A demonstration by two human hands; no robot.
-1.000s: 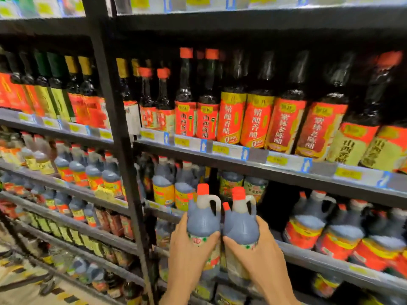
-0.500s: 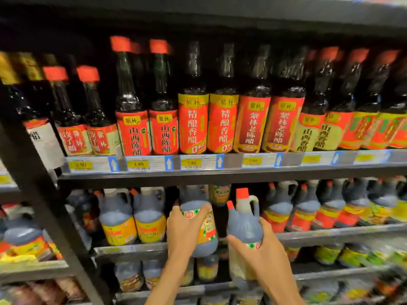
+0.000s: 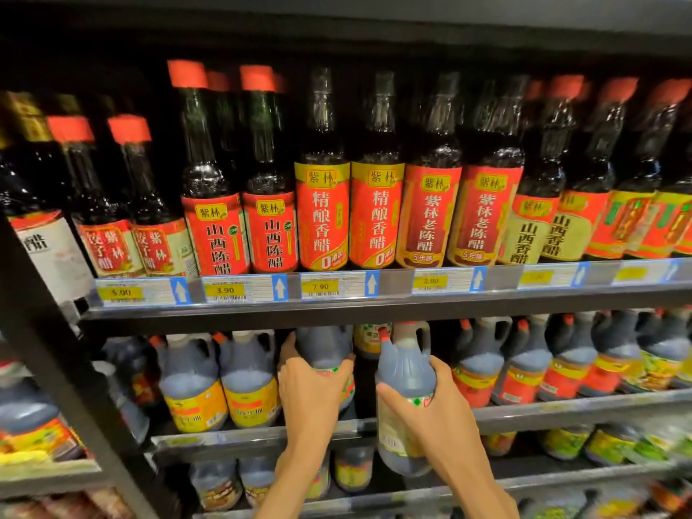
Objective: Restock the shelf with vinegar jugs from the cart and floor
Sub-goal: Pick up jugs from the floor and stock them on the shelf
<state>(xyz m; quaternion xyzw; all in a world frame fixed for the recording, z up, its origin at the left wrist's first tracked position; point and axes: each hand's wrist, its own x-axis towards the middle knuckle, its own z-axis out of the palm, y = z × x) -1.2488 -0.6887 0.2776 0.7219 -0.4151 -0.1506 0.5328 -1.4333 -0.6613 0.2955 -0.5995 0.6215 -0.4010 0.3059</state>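
Setting: You face a dark metal store shelf unit stocked with dark vinegar, seen from your head camera looking forward and slightly down.
Top row: Tall glass bottles with red and yellow labels stand side by side, some with red caps. Yellow price tags with blue arrows run along the shelf edge below them.
Middle shelf: Handled plastic jugs stand in rows. Those to your left carry yellow labels; those to your right carry red labels. A dark gap lies between the two groups, straight ahead of you.
Left hand: Your left hand wraps the left jug from the front and side, fingers curled firmly round its body. This jug sits in the gap, its top hidden behind the shelf edge above. You cannot tell whether its base rests on the shelf.
Right hand: Your right hand grips the right jug round its middle, fingers closed on the near side. This jug is upright, held in front of the shelf lip, its base lower than the shelf surface.
Spacing: The two held jugs are near each other but not touching.
Lower shelves: More jugs and jars show below, blurred.
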